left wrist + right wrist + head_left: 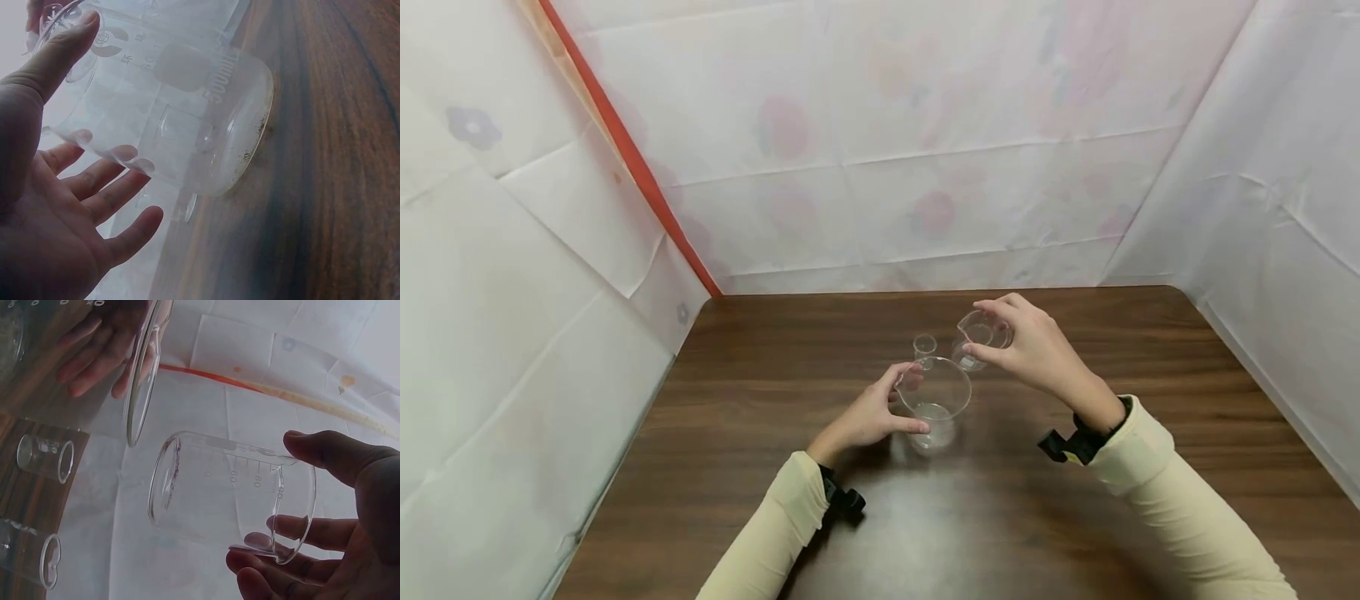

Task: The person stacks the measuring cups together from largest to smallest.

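My left hand (872, 412) grips a large clear glass beaker (187, 81) by its upper side, thumb on one side and fingers on the other. The beaker bears a white "500ml" mark and stands on the wooden table. To its right, my right hand (1033, 343) holds a smaller graduated glass beaker (231, 494) near its rim, between thumb and fingers. This small beaker is raised, close to the large beaker's rim in the right wrist view. Behind the large beaker stands a still smaller beaker (925, 343), partly hidden by it in the head view.
In the right wrist view, two small glass vessels stand on the table: one beaker (47, 457) and another clear one (28, 553) beside it. The brown wooden table (737, 467) meets white sheeting (850, 167) at its back and sides. A red strip (640, 167) runs down the left corner.
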Available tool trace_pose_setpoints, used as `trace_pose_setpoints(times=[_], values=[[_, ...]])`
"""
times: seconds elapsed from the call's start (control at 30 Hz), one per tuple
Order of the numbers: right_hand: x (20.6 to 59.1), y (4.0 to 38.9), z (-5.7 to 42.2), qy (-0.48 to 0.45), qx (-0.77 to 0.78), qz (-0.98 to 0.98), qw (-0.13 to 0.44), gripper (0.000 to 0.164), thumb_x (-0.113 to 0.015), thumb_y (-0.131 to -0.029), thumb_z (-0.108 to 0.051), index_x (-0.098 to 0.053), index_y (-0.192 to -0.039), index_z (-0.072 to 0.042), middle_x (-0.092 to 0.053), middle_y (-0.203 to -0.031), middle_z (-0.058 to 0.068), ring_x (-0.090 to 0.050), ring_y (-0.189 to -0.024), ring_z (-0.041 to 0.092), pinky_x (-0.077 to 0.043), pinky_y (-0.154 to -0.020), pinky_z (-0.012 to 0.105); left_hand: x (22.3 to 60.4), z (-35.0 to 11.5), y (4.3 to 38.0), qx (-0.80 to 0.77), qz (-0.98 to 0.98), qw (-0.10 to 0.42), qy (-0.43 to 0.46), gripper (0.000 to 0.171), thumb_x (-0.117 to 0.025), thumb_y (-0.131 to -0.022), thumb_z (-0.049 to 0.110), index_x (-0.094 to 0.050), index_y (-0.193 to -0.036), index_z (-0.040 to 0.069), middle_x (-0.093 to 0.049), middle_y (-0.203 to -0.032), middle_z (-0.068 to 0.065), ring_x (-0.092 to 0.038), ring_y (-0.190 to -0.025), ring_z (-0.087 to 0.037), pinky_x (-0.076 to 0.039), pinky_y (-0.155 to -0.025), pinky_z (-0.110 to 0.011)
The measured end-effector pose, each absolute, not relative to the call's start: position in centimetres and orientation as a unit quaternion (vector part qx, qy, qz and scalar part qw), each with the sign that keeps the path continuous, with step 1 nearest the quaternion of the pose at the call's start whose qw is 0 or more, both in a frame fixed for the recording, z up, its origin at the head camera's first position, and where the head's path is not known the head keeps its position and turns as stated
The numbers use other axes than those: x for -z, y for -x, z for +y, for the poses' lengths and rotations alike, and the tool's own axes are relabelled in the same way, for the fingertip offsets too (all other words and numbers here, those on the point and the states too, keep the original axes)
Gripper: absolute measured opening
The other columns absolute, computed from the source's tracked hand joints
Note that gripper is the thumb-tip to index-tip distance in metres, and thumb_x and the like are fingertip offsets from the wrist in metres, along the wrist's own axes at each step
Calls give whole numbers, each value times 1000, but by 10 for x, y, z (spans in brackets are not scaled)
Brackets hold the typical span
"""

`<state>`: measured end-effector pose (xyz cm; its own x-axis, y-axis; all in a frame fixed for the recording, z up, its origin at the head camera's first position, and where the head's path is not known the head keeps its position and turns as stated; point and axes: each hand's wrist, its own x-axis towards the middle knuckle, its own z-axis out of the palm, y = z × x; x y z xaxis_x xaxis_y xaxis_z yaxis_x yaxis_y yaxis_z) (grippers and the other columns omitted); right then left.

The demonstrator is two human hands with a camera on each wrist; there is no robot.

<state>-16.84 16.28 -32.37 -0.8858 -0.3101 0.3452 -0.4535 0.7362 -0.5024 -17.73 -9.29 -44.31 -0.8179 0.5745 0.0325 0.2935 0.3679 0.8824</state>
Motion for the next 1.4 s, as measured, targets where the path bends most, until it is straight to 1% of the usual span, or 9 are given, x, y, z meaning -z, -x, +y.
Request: trace_pose_setpoints(times=[0.17,0.4,0.53,0.67,0.83,1.0,1.2,1.33,1.4], values=[[327,166,151,-234,-301,-917,120,53,-81,-80,-27,-63,-126,-6,-62,-108,11,-62,-85,22,-52,-70,33,447,-97,171,-500,815,142,-258,88,-82,-79,24,-31,-149,9,-45,-149,-12,-47,-134,-28,-40,-109,-53],[328,164,140,-264,-293,-910,128,54,-81,-79,-28,-64,-125,-5,-63,-109,11,-63,-87,21,-52,-70,34,450,-99,168,-498,820,134,-249,85,-83,-78,26,-34,-146,14,-50,-144,-10,-49,-132,-25,-42,-107,-52],[328,163,136,-273,-295,-907,128,53,-81,-80,-28,-64,-125,-6,-63,-107,10,-61,-87,19,-51,-68,32,446,-99,171,-497,818,135,-255,86,-83,-78,27,-33,-147,14,-48,-146,-12,-49,-133,-26,-41,-108,-51],[327,164,132,-275,-299,-905,131,54,-82,-79,-28,-64,-125,-6,-63,-107,9,-58,-84,17,-49,-67,31,440,-100,175,-495,817,136,-263,85,-82,-80,26,-32,-147,13,-45,-149,-9,-48,-133,-26,-41,-109,-51],[328,166,128,-278,-301,-904,122,55,-81,-80,-29,-63,-126,-7,-63,-110,10,-57,-80,15,-48,-67,30,437,-102,180,-490,820,137,-263,83,-81,-80,22,-32,-147,13,-43,-150,-6,-47,-134,-26,-41,-108,-51],[329,167,127,-281,-302,-904,114,55,-81,-80,-30,-63,-126,-7,-63,-111,10,-59,-82,17,-49,-68,31,437,-101,182,-489,820,144,-261,83,-81,-80,21,-32,-147,15,-41,-151,-4,-46,-135,-26,-40,-110,-51],[332,167,130,-278,-296,-908,107,55,-81,-79,-30,-64,-126,-7,-63,-107,9,-61,-85,22,-49,-66,30,437,-96,185,-487,821,141,-263,84,-82,-80,26,-33,-147,15,-42,-151,-3,-46,-135,-25,-41,-110,-49],[334,167,131,-277,-294,-909,103,54,-81,-79,-29,-64,-124,-6,-63,-105,8,-62,-86,25,-49,-67,31,437,-92,185,-491,818,141,-265,84,-82,-79,25,-33,-147,15,-42,-151,-4,-46,-135,-25,-41,-110,-49],[336,166,131,-278,-294,-909,98,54,-81,-79,-29,-64,-124,-6,-63,-104,8,-61,-86,24,-49,-67,30,437,-91,184,-491,817,142,-266,82,-82,-80,23,-33,-146,14,-41,-151,-4,-46,-135,-26,-40,-110,-49]])
